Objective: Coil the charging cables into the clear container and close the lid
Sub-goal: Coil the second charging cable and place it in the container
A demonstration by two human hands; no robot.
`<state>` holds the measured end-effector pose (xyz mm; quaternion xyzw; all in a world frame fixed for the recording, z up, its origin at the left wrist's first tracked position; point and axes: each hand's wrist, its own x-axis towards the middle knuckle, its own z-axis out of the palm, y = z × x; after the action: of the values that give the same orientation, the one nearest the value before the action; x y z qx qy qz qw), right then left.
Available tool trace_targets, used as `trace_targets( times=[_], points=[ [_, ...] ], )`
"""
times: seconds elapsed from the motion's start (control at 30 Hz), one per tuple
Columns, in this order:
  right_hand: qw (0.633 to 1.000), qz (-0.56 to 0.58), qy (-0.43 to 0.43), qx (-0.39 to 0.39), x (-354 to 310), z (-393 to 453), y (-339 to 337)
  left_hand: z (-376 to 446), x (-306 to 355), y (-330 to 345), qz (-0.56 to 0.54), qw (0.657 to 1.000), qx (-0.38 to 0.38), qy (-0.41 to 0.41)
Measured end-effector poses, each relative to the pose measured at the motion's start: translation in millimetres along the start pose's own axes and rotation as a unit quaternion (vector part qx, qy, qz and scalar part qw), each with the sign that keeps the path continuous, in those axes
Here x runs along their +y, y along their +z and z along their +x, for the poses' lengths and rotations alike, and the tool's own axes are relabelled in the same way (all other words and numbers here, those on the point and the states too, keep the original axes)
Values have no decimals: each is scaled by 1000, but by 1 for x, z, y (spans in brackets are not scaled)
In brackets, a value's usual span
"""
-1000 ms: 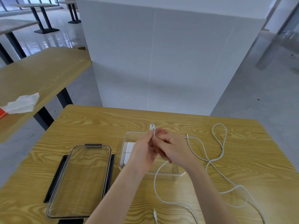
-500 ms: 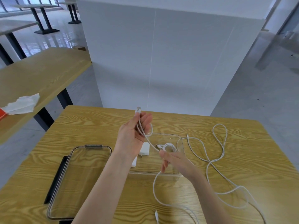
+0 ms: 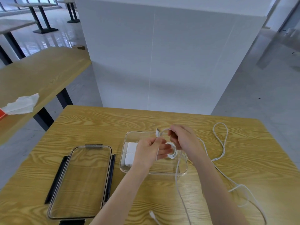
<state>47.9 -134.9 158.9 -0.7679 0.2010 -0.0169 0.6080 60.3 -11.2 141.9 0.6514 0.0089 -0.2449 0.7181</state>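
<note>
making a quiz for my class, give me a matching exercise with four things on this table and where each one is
Things:
1. clear plastic lid with black latches
2. white square charger blocks
3. loose white cable
4. white cable being coiled

Places:
A. inside the clear rectangular container
B. held in both hands above the container
C. flat on the table, left of the container
D. sprawled on the table, right of the container

Pairs: 1-C, 2-A, 3-D, 4-B

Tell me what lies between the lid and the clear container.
Head view: only bare table between the lid and the container.
</note>
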Motion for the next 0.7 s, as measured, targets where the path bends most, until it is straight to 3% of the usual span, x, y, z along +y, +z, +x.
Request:
trace_targets(
  times=[0.13,0.27,0.4,0.7],
  points=[
    [990,-91,-92,-48,-4,-13,8,1,-4,0,-23,999,26,8],
    [983,-99,-116,-106,9,-18,19,3,-1,-7,-87,996,23,-10],
    [981,-83,-80,-154,15,-15,16,2,1,-13,-160,986,-31,-37],
    [979,-81,-21,-187,36,-8,7,12,11,-22,-286,955,-29,-67]
  ],
)
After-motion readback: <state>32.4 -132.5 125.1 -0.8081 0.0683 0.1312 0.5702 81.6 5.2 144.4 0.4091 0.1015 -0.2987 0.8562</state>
